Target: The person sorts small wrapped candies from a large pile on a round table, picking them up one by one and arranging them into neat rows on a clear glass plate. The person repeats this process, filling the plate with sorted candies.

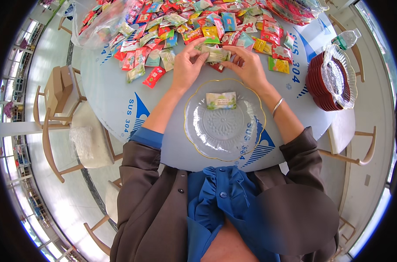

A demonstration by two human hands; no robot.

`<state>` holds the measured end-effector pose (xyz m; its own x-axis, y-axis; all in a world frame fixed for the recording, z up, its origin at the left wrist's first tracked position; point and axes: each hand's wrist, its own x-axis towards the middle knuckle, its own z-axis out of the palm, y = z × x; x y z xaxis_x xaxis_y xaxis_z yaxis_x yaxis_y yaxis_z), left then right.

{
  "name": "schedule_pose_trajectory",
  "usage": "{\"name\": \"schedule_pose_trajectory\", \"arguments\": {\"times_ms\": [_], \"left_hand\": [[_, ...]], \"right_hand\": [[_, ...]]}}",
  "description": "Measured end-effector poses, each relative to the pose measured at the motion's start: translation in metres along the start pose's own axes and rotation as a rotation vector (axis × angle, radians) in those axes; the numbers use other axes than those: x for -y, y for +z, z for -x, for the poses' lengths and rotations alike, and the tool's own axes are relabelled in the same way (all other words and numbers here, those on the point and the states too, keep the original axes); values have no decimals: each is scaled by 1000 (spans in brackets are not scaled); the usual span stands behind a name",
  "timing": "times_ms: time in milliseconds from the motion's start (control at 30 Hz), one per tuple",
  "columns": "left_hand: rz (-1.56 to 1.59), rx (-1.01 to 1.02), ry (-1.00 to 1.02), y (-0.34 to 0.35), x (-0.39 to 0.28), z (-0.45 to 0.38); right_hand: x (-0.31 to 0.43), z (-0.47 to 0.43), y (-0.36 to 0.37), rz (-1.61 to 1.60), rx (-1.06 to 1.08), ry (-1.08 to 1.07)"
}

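Note:
A pale green wrapped sweet point(216, 54) is held at the front edge of the heap. My left hand point(187, 67) pinches its left end between thumb and fingers. At its right end, the fingertips of my right hand point(251, 67) close on the wrapper. Just below the hands, a clear scalloped plate point(223, 144) with a gold rim lies before me. One similar pale green packet point(221, 100) rests in the upper part of that plate. Past my fingers spreads a big pile of colourful wrapped sweets point(175, 19); part of it is hidden behind my hands.
A clear plastic bag point(79, 29) of sweets slumps at the back left. On the right stand stacked dark red scalloped dishes point(319, 82), clear ones against them, and a plastic bottle point(347, 39). Wooden chairs point(47, 144) flank the film-covered table point(172, 131); one holds a cardboard box point(57, 88).

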<state>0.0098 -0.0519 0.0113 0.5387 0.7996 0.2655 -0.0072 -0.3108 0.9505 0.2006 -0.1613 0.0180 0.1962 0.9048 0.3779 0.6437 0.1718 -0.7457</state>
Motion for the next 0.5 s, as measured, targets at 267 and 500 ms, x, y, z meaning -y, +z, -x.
{"name": "schedule_pose_trajectory", "arguments": {"times_ms": [267, 500], "left_hand": [[23, 33, 23, 0, 9, 0], [-204, 118, 57, -2, -4, 4]], "right_hand": [[-1, 0, -5, 44, 7, 1], [0, 2, -5, 119, -37, -20]]}}
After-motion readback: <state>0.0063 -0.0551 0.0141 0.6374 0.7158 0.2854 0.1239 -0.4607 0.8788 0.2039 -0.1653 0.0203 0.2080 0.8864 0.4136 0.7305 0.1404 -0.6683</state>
